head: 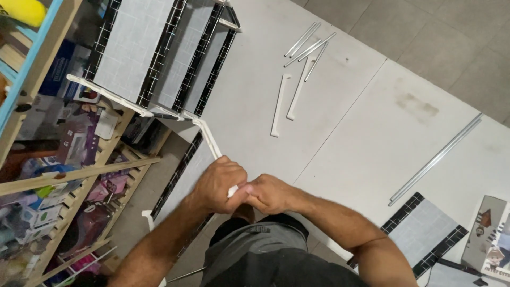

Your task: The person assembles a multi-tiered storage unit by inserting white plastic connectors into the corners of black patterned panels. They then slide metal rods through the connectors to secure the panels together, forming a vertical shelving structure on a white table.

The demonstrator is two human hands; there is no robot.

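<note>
Bare hands: left hand [220, 184] and right hand [272, 194], no gloves, rings or watch visible. Forearms bare and hairy, no sleeves in view up to the frame edge. Grey shorts [265, 258] with a darker waistband, small dark tab at the front.

White worktop [372, 122]: metal rods [309, 47], two white brackets [289, 98], one long rod [435, 158], grey panels [425, 228], leaflet [491, 236] at right edge.
</note>
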